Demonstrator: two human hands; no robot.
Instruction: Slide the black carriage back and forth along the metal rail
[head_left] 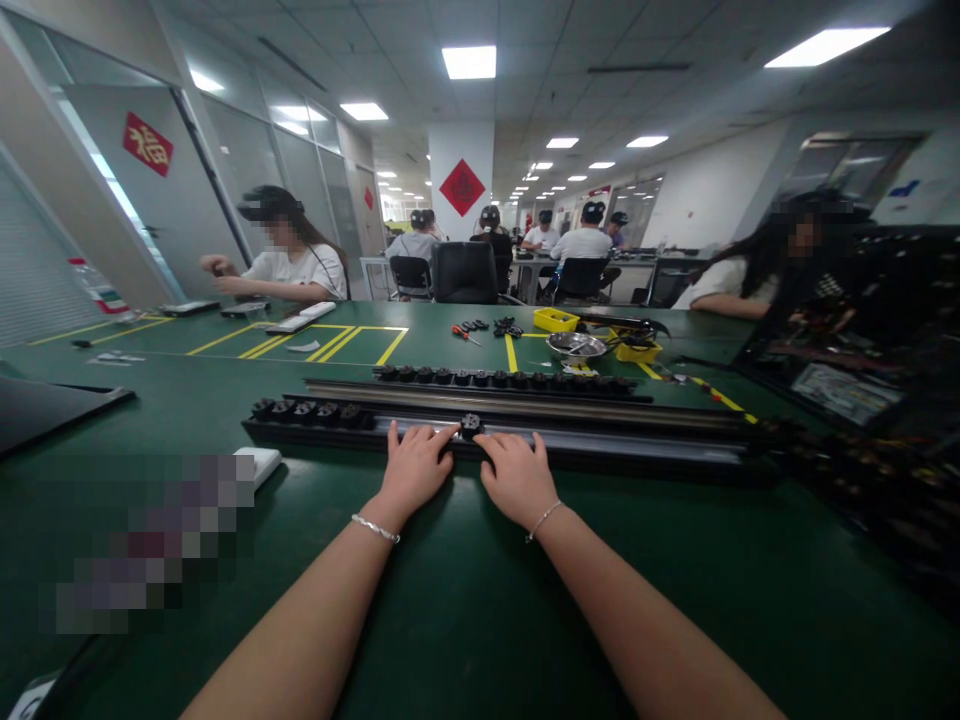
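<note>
Black module (471, 427) is sitting in the crosswise channel rail (615, 445), between the equally near left hand (415, 468) and right hand (519, 474), whose loosely open fingers are bracketing it, index tips apparently touching.

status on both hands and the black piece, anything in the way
Both hands at the black piece, one each side. Piece sits in the long rail. Row of similar pieces further left in the rail.
</note>
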